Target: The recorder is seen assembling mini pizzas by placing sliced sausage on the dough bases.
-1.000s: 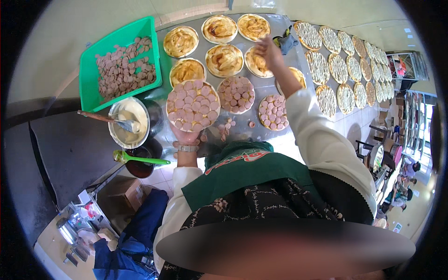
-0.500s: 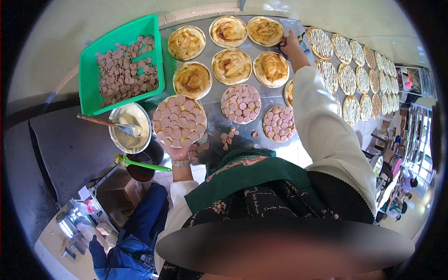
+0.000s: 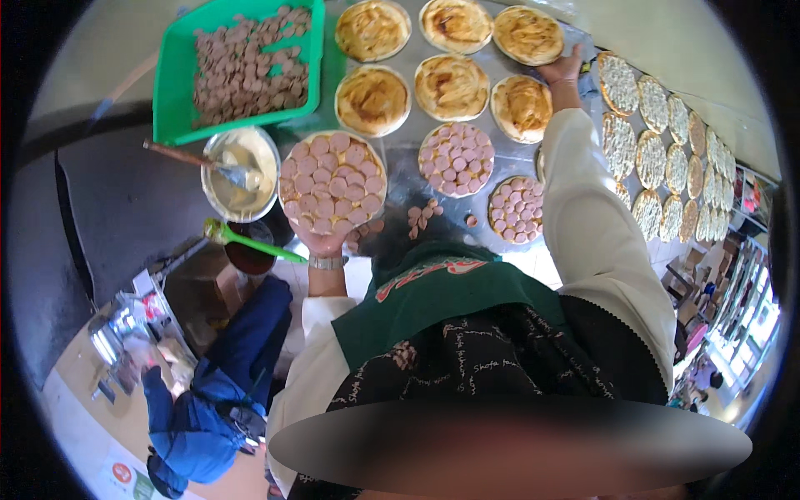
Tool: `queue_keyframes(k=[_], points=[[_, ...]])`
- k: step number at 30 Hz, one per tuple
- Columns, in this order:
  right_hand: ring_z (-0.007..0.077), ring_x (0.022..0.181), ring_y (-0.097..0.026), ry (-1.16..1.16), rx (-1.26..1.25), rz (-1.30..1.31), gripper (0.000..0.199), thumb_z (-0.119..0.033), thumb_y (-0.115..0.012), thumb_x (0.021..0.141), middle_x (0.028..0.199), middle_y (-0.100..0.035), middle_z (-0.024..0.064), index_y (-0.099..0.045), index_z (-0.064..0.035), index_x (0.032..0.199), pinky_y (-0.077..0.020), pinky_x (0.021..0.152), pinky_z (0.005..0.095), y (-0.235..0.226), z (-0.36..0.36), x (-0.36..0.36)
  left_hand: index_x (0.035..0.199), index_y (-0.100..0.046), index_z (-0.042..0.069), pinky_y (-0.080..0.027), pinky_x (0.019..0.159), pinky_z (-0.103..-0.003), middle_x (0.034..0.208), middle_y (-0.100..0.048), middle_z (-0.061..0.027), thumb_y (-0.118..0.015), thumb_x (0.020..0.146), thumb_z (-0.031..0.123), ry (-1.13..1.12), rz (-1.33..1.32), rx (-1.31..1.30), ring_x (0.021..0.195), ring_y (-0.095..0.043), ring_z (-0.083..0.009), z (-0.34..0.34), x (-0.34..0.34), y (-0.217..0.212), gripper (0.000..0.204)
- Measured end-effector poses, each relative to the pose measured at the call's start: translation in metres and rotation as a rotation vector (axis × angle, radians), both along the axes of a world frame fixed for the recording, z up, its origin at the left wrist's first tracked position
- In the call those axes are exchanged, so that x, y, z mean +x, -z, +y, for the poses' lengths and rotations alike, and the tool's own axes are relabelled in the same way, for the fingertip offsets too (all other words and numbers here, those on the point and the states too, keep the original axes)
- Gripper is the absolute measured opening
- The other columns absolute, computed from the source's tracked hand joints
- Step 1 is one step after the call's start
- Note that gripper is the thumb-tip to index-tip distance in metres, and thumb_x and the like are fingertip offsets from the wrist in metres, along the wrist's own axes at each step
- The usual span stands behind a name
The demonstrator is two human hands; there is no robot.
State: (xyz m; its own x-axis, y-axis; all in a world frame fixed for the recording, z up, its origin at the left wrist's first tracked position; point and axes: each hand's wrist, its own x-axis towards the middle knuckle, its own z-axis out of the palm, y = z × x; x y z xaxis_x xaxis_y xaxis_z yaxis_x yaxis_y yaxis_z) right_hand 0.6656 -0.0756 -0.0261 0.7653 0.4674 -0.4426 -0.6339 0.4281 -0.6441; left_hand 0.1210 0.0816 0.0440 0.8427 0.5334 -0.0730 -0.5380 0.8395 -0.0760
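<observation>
My left hand [image 3: 321,242] supports a pizza covered with sausage slices [image 3: 333,183] from beneath at its near edge; the fingers are hidden under it. At the far right of the table, my right hand [image 3: 564,68] grips the near right edge of a sauce-spread pizza base [image 3: 528,35], its thumb showing beside the rim and the other fingers mostly hidden. Several more sauced bases [image 3: 452,87] lie in rows on the metal table. Two other sausage-topped pizzas [image 3: 456,159] [image 3: 516,210] sit nearer me. Loose sausage slices [image 3: 423,218] lie by the table's front edge.
A green tub [image 3: 313,83] of sausage slices stands at far left. Below it are a bucket of cream-coloured sauce [image 3: 242,200] with a spatula and a green-handled brush [image 3: 267,246]. White-striped pizzas [image 3: 618,83] fill the right side. A person in blue [image 3: 196,425] is at lower left.
My right hand has shifted to the rim of the far right base and now grips it. My left hand stays under the sausage-topped pizza. The whole view has shifted.
</observation>
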Motion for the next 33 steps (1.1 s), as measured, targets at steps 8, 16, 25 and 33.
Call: queue_keyframes(k=[8,16,25,33], points=[[0.038,0.142,-0.027,-0.094,-0.029,-0.146,0.103,-0.082,-0.021,0.086,0.156,-0.026,0.0185,-0.024,-0.0015,0.151,-0.0197,0.116,0.0567,-0.064,-0.026,-0.055,0.149,-0.031,0.012,-0.029,0.112,-0.057,0.152,-0.033,-0.013,-0.034,0.094,0.062,-0.092,0.131,-0.105,0.137,-0.035,-0.0379,-0.005,-0.031,-0.009,0.075],[0.0325,0.135,-0.042,-0.684,0.453,0.43,0.085,-0.071,-0.036,0.091,0.146,-0.044,0.0165,-0.039,-0.004,0.144,-0.0285,0.114,0.0494,-0.059,-0.011,-0.253,0.15,-0.03,0.011,-0.018,0.118,-0.054,0.157,-0.027,-0.0109,-0.03,0.099,0.052,-0.034,0.065,0.12,0.142,-0.027,-0.0349,-0.016,-0.056,-0.013,0.066],[0.0321,0.129,-0.049,-0.717,0.11,0.356,0.079,-0.065,-0.037,0.095,0.136,-0.053,0.0197,-0.046,0.0027,0.136,-0.0356,0.111,0.0472,-0.022,0.04,-0.382,0.15,-0.031,0.011,-0.02,0.118,-0.051,0.156,-0.03,-0.0116,-0.031,0.098,0.052,0.054,0.031,0.109,0.142,-0.029,-0.0342,-0.029,-0.051,-0.031,0.066],[0.0268,0.1,-0.063,-0.742,-0.724,-0.651,0.057,-0.052,-0.053,0.094,0.1,-0.07,0.0168,-0.066,0.0018,0.109,-0.0483,0.089,0.0371,-0.073,-0.011,-0.313,0.149,-0.032,0.011,-0.026,0.115,-0.054,0.153,-0.034,-0.0141,-0.038,0.095,0.06,0.018,0.608,0.276,0.138,-0.034,-0.0355,-0.034,-0.011,-0.034,0.073]])
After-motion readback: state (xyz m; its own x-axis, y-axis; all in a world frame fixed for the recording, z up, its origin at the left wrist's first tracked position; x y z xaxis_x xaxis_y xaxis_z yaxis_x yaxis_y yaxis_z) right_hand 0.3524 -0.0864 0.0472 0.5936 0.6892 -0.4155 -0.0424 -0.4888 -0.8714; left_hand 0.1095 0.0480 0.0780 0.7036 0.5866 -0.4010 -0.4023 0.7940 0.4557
